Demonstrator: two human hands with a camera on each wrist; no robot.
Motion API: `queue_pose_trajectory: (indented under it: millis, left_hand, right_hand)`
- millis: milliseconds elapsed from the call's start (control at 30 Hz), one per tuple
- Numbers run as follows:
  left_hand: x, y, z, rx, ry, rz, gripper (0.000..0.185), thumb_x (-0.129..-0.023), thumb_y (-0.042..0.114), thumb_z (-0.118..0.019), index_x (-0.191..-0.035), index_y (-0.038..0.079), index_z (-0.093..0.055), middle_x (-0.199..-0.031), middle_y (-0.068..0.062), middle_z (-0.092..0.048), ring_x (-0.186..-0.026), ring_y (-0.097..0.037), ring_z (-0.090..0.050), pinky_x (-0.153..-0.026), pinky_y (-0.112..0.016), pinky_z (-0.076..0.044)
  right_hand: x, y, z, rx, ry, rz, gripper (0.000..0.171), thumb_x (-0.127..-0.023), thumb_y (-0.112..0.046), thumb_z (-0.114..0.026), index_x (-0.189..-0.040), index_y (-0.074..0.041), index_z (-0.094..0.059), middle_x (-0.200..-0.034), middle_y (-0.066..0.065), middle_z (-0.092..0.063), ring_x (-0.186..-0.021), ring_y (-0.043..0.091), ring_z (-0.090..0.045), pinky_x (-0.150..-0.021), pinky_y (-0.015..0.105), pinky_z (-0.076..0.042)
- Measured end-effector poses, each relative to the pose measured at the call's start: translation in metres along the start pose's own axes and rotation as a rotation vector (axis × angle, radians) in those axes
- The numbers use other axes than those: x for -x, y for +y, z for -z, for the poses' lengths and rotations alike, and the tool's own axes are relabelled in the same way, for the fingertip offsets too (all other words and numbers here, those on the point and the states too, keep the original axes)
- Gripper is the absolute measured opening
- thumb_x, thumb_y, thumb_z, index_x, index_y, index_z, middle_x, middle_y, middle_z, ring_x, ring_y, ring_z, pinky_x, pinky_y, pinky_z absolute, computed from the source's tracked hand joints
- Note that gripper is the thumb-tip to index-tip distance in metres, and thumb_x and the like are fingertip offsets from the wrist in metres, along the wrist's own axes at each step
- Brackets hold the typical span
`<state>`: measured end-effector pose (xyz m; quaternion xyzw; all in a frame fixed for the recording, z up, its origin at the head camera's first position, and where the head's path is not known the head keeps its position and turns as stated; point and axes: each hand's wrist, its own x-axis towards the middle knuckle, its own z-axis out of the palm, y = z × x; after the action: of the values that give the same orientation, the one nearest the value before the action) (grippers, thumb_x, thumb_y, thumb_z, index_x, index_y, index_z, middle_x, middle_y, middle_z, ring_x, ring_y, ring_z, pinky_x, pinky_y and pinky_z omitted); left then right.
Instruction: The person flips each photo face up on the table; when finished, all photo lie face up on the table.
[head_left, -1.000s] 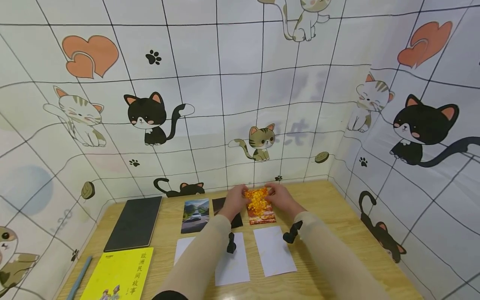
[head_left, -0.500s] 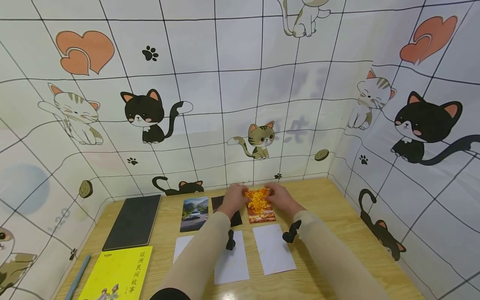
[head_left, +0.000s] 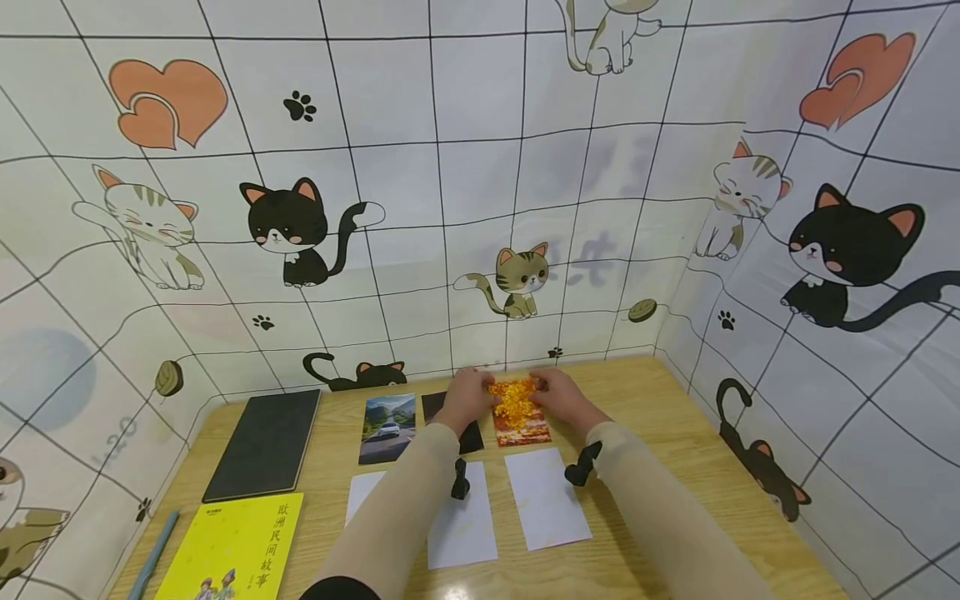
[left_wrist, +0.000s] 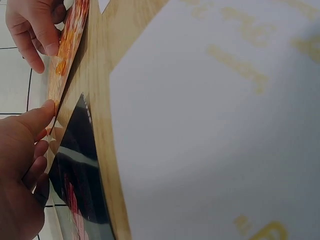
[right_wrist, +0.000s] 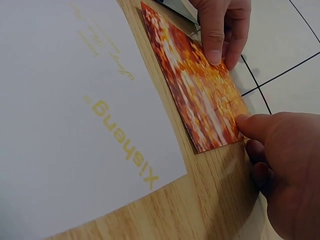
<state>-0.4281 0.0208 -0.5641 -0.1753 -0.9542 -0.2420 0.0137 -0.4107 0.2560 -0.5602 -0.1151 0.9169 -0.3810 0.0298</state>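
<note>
Orange photo card (head_left: 518, 410): far centre of tabletop (head_left: 660, 417), far edge lifted. Left hand (head_left: 467, 400): thumb and curled fingers pinch its far left corner. Right hand (head_left: 561, 398): pinches its far right corner likewise. Dark card (head_left: 450, 417) lies just left.

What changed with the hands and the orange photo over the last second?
Very little. Both hands and the orange photo they hold at its far corners sank slightly toward the table; the photo now looks nearly flat. Nothing was let go or newly taken hold of. The car photo, the dark photo, the white cards, the black notebook and the yellow book stayed put.
</note>
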Motion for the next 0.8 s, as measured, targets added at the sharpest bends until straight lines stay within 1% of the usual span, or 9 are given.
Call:
queue_pose_trajectory:
  millis: [167,333,400,533,633,667,800]
  left_hand:
    - [-0.001,-0.003,-0.002,-0.007,0.015,-0.016,0.040,-0.100,0.035,-0.085,-0.133,0.012,-0.080,-0.126,-0.010,-0.074,-0.123,-0.033,-0.064,-0.107,-0.048,-0.054]
    - [-0.001,-0.007,-0.004,0.023,0.015,-0.014,0.041,-0.101,0.034,-0.085,-0.134,0.011,-0.080,-0.128,-0.011,-0.073,-0.125,-0.034,-0.063,-0.107,-0.049,-0.054]
    - [-0.001,-0.008,-0.004,0.051,0.014,-0.008,0.041,-0.102,0.033,-0.084,-0.136,0.010,-0.078,-0.131,-0.012,-0.071,-0.126,-0.034,-0.062,-0.108,-0.049,-0.054]
    - [0.000,-0.009,-0.003,0.168,0.020,0.014,0.042,-0.104,0.029,-0.081,-0.141,0.008,-0.075,-0.135,-0.014,-0.068,-0.127,-0.035,-0.063,-0.105,-0.051,-0.056]
    - [0.003,-0.009,0.000,0.230,0.013,0.017,0.043,-0.106,0.029,-0.080,-0.143,0.008,-0.074,-0.135,-0.014,-0.067,-0.125,-0.035,-0.064,-0.103,-0.052,-0.058]
    - [0.004,-0.009,0.003,0.235,0.009,0.013,0.043,-0.106,0.029,-0.079,-0.143,0.009,-0.074,-0.135,-0.013,-0.066,-0.125,-0.035,-0.064,-0.103,-0.051,-0.058]
    - [0.016,-0.009,0.017,0.268,-0.006,-0.034,0.042,-0.106,0.027,-0.080,-0.142,0.007,-0.074,-0.134,-0.013,-0.067,-0.124,-0.035,-0.064,-0.104,-0.053,-0.057]
  right_hand:
    - [0.000,0.000,-0.002,-0.003,0.000,0.001,0.055,-0.108,-0.005,-0.071,-0.158,0.009,-0.053,-0.130,0.023,-0.068,-0.118,0.035,-0.066,-0.101,0.054,-0.056]
    - [-0.002,0.004,-0.004,-0.008,0.009,0.011,0.051,-0.108,-0.005,-0.071,-0.154,0.010,-0.056,-0.126,0.021,-0.069,-0.114,0.035,-0.066,-0.100,0.054,-0.056]
    - [-0.003,0.006,-0.006,-0.012,0.018,0.006,0.050,-0.108,-0.006,-0.072,-0.154,0.009,-0.058,-0.124,0.019,-0.069,-0.114,0.033,-0.066,-0.100,0.054,-0.056]
    - [-0.001,0.008,-0.007,-0.042,0.052,-0.013,0.048,-0.108,-0.009,-0.072,-0.153,0.007,-0.060,-0.123,0.016,-0.069,-0.113,0.032,-0.066,-0.101,0.053,-0.056]
    - [0.005,0.006,-0.007,-0.087,0.087,-0.022,0.047,-0.110,-0.010,-0.070,-0.153,0.006,-0.059,-0.120,0.016,-0.069,-0.109,0.031,-0.067,-0.097,0.051,-0.058]
    - [0.009,0.004,-0.006,-0.110,0.099,-0.026,0.047,-0.110,-0.011,-0.069,-0.153,0.006,-0.059,-0.119,0.016,-0.068,-0.107,0.030,-0.067,-0.095,0.050,-0.058]
    - [0.024,-0.004,-0.006,-0.193,0.152,-0.020,0.043,-0.113,-0.013,-0.066,-0.151,0.004,-0.060,-0.115,0.015,-0.066,-0.098,0.028,-0.064,-0.085,0.042,-0.057]
